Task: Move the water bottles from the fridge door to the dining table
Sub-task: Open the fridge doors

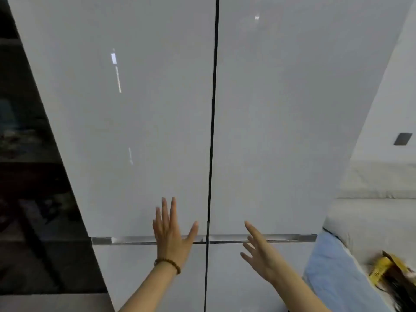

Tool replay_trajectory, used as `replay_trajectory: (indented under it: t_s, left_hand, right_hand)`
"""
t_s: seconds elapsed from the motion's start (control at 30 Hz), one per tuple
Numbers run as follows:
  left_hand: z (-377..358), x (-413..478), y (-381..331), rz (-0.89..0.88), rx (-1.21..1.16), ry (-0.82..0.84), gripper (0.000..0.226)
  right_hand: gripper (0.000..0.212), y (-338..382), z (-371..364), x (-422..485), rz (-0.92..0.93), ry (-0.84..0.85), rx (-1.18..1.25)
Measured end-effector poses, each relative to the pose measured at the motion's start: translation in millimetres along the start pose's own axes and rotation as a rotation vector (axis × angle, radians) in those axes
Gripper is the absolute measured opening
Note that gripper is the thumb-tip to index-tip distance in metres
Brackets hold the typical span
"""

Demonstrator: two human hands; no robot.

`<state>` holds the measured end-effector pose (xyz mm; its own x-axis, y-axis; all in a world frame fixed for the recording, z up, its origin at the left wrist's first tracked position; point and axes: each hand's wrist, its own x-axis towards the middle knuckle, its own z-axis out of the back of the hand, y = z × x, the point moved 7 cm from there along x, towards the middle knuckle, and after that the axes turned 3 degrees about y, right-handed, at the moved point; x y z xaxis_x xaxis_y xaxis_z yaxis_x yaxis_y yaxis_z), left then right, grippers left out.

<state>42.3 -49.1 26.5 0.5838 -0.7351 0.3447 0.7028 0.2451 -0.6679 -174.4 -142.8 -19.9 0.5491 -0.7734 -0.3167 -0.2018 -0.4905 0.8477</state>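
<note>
A tall white fridge fills the view, its two upper doors shut: the left door (135, 131) and the right door (281, 131), split by a dark vertical seam. A metal handle strip (126, 240) runs along their lower edge. My left hand (172, 233), with a bead bracelet on the wrist, is spread flat against the bottom of the left door near the seam. My right hand (258, 251) is open with fingers apart, at the handle strip of the right door. No water bottles and no dining table are in view.
Dark shelving (29, 176) stands to the left of the fridge. On the right are a white wall with a dark switch plate (403, 139), a pale counter (378, 212), a light blue cloth (331, 273) and a yellow package (382, 269).
</note>
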Motion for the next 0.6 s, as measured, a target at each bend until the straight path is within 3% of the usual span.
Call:
replay_trajectory:
  t_s: [0.13,0.3,0.4,0.53,0.6]
  left_hand:
    - [-36.6,60.8,-14.2,-0.192,0.221,0.021,0.089]
    - [-69.7,101.9,-7.3,-0.35,0.395,-0.124,0.093]
    - [-81.2,111.3,-5.2,-0.376,0.395,-0.169,0.095]
    - [-89.3,118.5,-2.5,-0.378,0.393,-0.196,0.097]
    - [-90.3,120.0,-2.5,-0.377,0.392,-0.208,0.101]
  right_hand:
    - [0.102,-31.9,-9.7,55.8,-0.072,-0.066,0.074]
    - [0.094,-60.7,-15.6,117.8,-0.12,-0.126,0.173]
    - [0.091,-68.5,-22.4,142.5,-0.116,-0.142,0.207]
    - [0.114,-76.5,-27.4,163.7,-0.096,-0.157,0.25]
    - [0.104,-80.0,-27.8,169.3,-0.079,-0.14,0.268]
